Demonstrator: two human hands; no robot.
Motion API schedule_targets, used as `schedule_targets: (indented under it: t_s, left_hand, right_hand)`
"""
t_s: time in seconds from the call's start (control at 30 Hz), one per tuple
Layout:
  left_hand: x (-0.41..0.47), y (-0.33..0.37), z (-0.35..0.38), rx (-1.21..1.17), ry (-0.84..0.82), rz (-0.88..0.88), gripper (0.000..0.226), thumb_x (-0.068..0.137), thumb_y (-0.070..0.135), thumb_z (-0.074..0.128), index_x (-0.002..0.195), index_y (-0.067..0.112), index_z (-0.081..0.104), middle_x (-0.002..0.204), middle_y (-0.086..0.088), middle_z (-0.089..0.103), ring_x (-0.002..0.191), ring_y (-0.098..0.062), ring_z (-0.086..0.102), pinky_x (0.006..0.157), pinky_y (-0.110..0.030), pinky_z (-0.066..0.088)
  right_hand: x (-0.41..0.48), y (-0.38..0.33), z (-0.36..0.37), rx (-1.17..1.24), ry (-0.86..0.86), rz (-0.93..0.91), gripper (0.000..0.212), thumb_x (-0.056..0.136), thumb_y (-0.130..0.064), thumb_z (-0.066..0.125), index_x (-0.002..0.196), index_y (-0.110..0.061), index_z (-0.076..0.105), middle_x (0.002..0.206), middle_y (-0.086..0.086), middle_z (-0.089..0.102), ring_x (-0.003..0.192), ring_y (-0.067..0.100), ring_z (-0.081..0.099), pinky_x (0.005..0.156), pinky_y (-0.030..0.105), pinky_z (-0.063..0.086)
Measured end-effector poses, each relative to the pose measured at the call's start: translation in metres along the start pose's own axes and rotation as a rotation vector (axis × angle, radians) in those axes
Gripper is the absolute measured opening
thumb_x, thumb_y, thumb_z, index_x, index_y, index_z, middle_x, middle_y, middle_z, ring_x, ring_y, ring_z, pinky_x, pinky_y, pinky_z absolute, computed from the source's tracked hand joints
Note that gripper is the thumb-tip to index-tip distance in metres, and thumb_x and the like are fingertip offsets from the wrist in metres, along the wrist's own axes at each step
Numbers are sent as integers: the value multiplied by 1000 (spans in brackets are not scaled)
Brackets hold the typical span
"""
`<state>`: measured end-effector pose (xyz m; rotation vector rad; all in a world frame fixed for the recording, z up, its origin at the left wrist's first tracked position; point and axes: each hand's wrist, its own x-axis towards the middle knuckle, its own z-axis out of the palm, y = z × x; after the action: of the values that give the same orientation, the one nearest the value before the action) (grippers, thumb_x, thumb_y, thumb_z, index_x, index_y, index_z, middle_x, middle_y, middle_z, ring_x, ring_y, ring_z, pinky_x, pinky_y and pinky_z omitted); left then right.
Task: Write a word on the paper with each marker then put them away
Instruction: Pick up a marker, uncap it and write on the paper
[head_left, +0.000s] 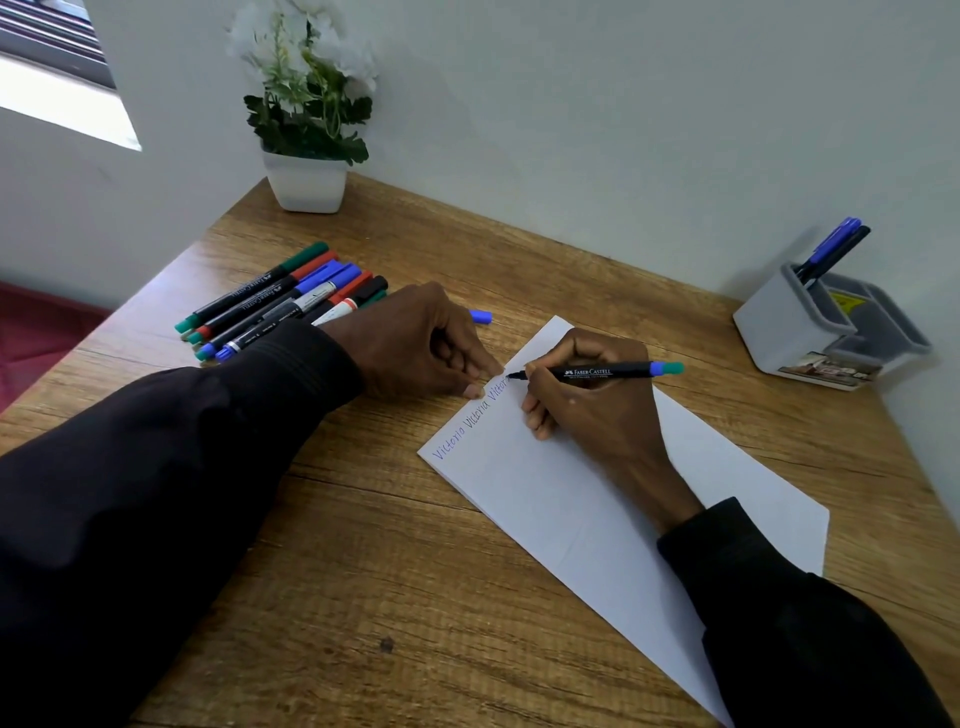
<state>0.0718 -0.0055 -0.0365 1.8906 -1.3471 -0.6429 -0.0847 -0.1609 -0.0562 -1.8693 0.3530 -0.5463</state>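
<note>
White paper (613, 499) lies slanted on the wooden desk (363, 545), with "Vittoria" written twice along its top edge and a third word partly written. My right hand (587, 410) grips a black Faber-Castell marker (597, 372), its tip on the paper at the third word. My left hand (415, 343) has curled fingers and presses its fingertips on the paper's upper left edge. A blue cap (481, 316) sticks out from the far side of that hand. Several capped markers (280, 301) lie in a row at the left.
A grey pen holder (826, 332) at the far right holds two markers (831, 249). A white pot of artificial flowers (306, 182) stands at the back left corner against the wall. The desk's left edge drops off beside the marker row.
</note>
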Motion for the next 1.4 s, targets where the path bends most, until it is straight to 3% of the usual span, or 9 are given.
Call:
schedule_targets:
  t_s: [0.37,0.53,0.67,0.77,0.83,0.97,1.07,1.17,1.4]
  left_hand:
    - [-2,1,1,-2,1,-4,29,76,15,79,104,22,75,93,4,73,87,-15,67,77,-38,58]
    - [-3,1,-1,7,4,-6,29,76,15,79,104,20,76,88,7,73,85,-13,66,74,-26,58]
    - [-2,-1,-2,29,285,32,24,78,14,79,101,19,77,89,8,71,83,-8,64,70,-17,53]
    - [2,-5,-3,103,475,30,26,78,17,79,103,20,75,95,8,67,84,-4,61,75,-18,51]
    - [5,-7,-3,164,492,-26,28,79,19,79,106,21,73,100,6,64,89,-6,59,80,-23,50]
    - [14,1,1,336,422,-59,26,82,19,76,108,17,74,105,0,63,99,-13,55,81,-23,43]
    - [17,4,0,345,415,-89,20,83,17,74,103,17,76,104,-1,64,98,-14,57,83,-26,47]
    - [12,6,0,293,415,-93,18,85,16,72,102,19,75,104,2,67,96,-12,58,86,-30,50]
    - [-13,26,10,56,428,35,12,90,11,64,99,12,73,86,5,73,78,-4,68,68,-14,50]
  right_hand:
    - [6,0,-6,204,75,116,25,92,11,62,71,-1,63,64,22,69,48,29,65,47,29,52]
    - [9,0,-11,337,45,169,19,93,8,63,75,3,66,69,23,69,53,25,65,51,28,53]
    - [12,-2,-16,427,17,211,18,95,7,62,79,2,68,71,20,71,57,21,66,55,24,55]
    - [12,-8,-20,536,9,263,8,95,6,62,94,9,68,75,19,71,61,20,68,59,23,58]
    - [14,-11,-23,633,8,324,19,96,4,58,108,15,66,77,21,71,64,21,70,61,23,59]
    - [18,-19,-36,787,-25,392,44,96,-12,41,113,22,64,93,30,74,76,30,74,66,29,62]
    - [19,-28,-48,752,-8,372,47,96,-14,36,104,15,72,82,25,74,66,26,70,59,25,59]
    - [12,-35,-55,646,49,291,28,99,-9,47,87,3,69,75,20,72,58,22,66,53,24,55]
    - [-27,-39,-62,297,54,-3,17,95,-5,69,108,6,74,98,25,79,82,42,77,65,31,62]
